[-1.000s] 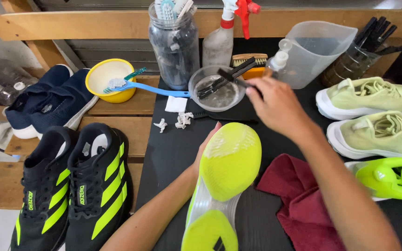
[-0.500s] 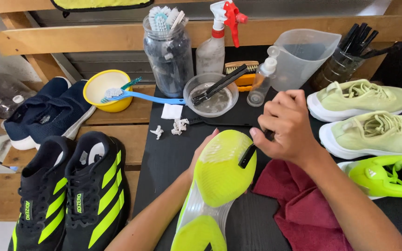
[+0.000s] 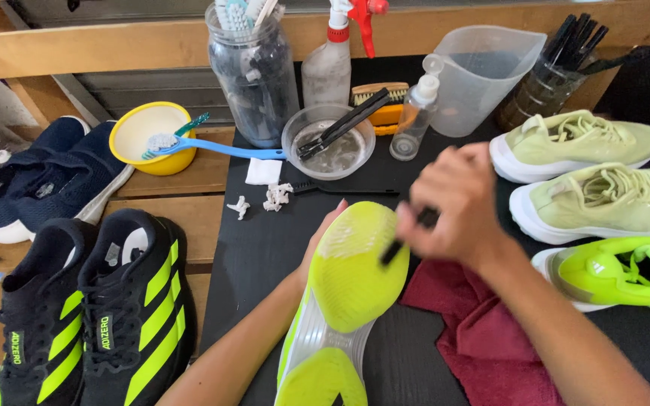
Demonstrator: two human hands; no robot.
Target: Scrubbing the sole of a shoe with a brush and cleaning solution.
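Observation:
A neon-yellow shoe is turned sole up over the black mat. My left hand is mostly hidden behind it, gripping its far side; only fingertips show at the sole's left edge. My right hand, blurred by motion, holds a small black brush whose tip touches the upper right of the sole. A dark red cloth lies under my right forearm.
Behind stand a clear bowl with a black brush, a jar of brushes, a spray bottle, a small bottle, a jug, a yellow bowl. Pale green shoes and a neon shoe lie right; black and navy shoes left.
My right hand came back from the clear bowl with the small black brush and brought it down onto the upturned sole. The shoe stayed held in my left hand.

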